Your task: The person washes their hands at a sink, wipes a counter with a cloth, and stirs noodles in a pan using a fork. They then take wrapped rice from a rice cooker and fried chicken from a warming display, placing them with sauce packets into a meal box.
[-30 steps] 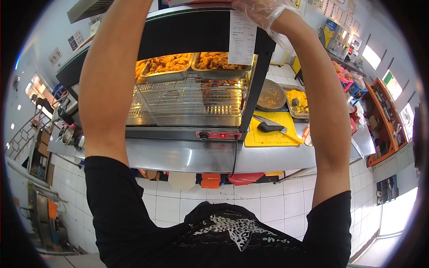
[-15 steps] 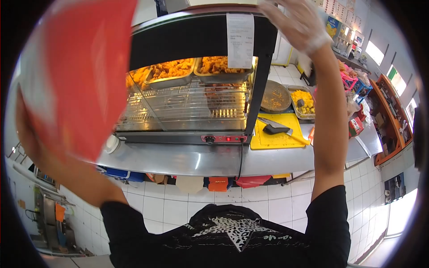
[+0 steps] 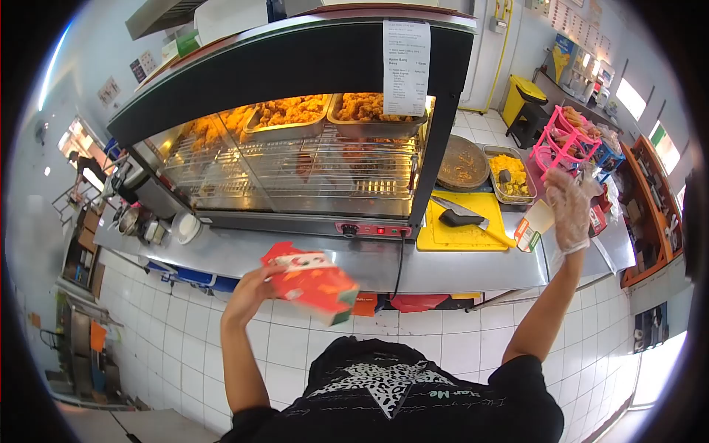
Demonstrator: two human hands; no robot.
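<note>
My bare left hand (image 3: pixel 249 297) grips one end of a red paper food box (image 3: pixel 316 286) with white and green print. It holds the box in the air before the counter's front edge. My right hand (image 3: pixel 569 214) wears a clear plastic glove and reaches over the right part of the counter. Its fingers are extended, with nothing visible in them. Close to its left lies a small printed carton (image 3: pixel 533 225). A red box (image 3: pixel 598 220) is partly hidden behind the glove.
A heated display cabinet (image 3: pixel 295 219) with trays of fried chicken (image 3: pixel 292 112) stands on the steel counter (image 3: pixel 458 267). A knife (image 3: pixel 465 218) lies on a yellow cutting board (image 3: pixel 443 238). Behind are a round board (image 3: pixel 461 164), a tray of yellow food (image 3: pixel 507 173) and a pink rack (image 3: pixel 554 140).
My left hand has come down and rightward with the red food box from high on the left. My right hand has dropped from the cabinet's top to the right side of the counter.
</note>
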